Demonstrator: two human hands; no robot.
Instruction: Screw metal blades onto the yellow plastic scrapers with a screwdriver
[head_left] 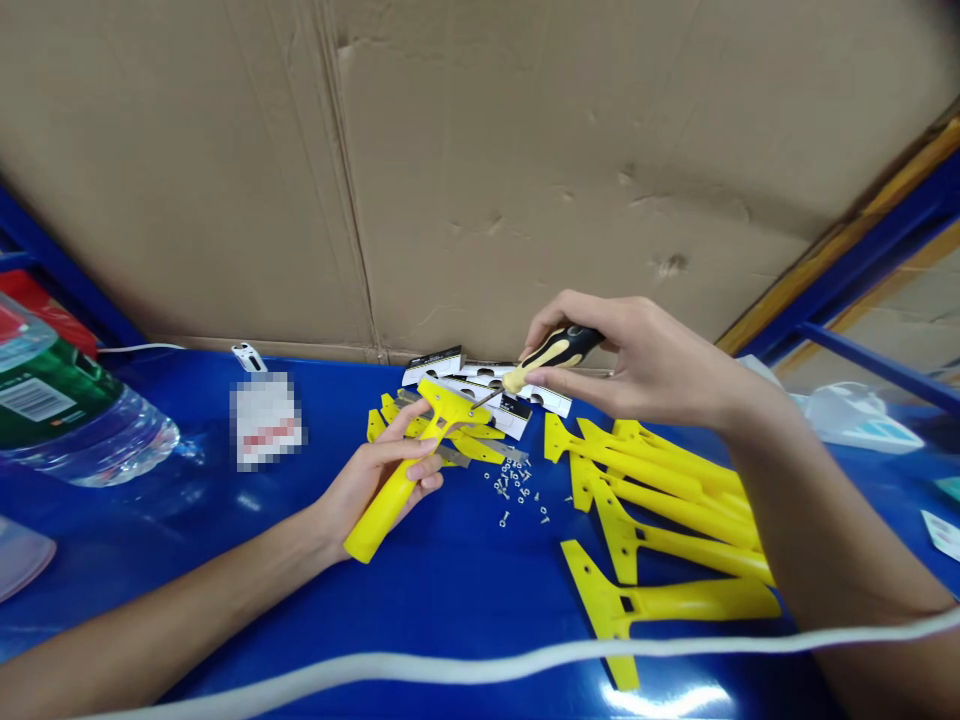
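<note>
My left hand is wrapped round the handle of a yellow scraper, its wide head tilted up and away from me. In my right hand is a screwdriver with a black and cream grip. The screwdriver's tip meets the scraper head near a screw hole at its right end. Just behind and below that head lie several small yellow pieces and metal blades, partly hidden by my left hand. A scatter of small screws and nuts rests on the blue table right of the scraper.
Several more yellow scrapers lie at the right, partly under my right forearm. Black-and-white cards sit against the cardboard wall. At the left are a large bottle and a blurred white packet. A white cable crosses the front.
</note>
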